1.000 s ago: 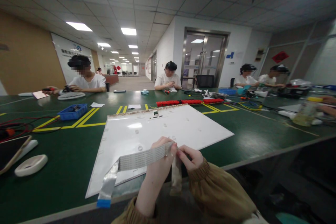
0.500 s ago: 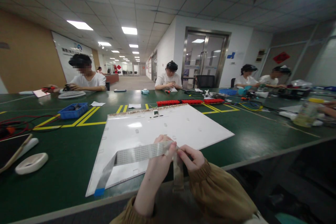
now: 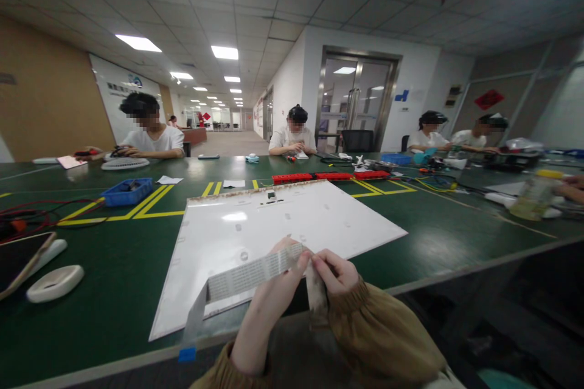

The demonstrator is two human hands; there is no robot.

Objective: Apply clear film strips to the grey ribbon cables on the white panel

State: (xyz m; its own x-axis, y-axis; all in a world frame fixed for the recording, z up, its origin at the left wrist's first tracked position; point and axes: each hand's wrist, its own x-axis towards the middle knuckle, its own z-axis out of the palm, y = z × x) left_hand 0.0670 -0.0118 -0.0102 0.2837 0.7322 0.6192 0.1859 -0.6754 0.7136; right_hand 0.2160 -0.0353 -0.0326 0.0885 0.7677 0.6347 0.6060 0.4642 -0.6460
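A long silvery flat ribbon cable (image 3: 253,275) with rows of marks is pinched between both hands above the front edge of a white panel (image 3: 269,225). My left hand (image 3: 283,276) has its thumb pressed on the cable, its other fingers partly behind it. At the same spot my right hand (image 3: 336,270) pinches the cable, its fingertips close to my left thumb. One end bends down on the left to a blue tip (image 3: 187,355), which hangs at the table edge. A shorter length of the cable drops below the hands.
The panel lies on a green table (image 3: 104,292). To the left are a phone (image 3: 22,261), a white oval object (image 3: 55,284) and a blue tray (image 3: 128,192). Red strips (image 3: 312,177) lie behind the panel. A yellow-lidded jar (image 3: 537,197) stands right. Several people sit around the table.
The cable's blue-tipped end has swung down and slightly right, off the panel's corner to the table edge. Both hands have shifted slightly right, still pinching the cable.
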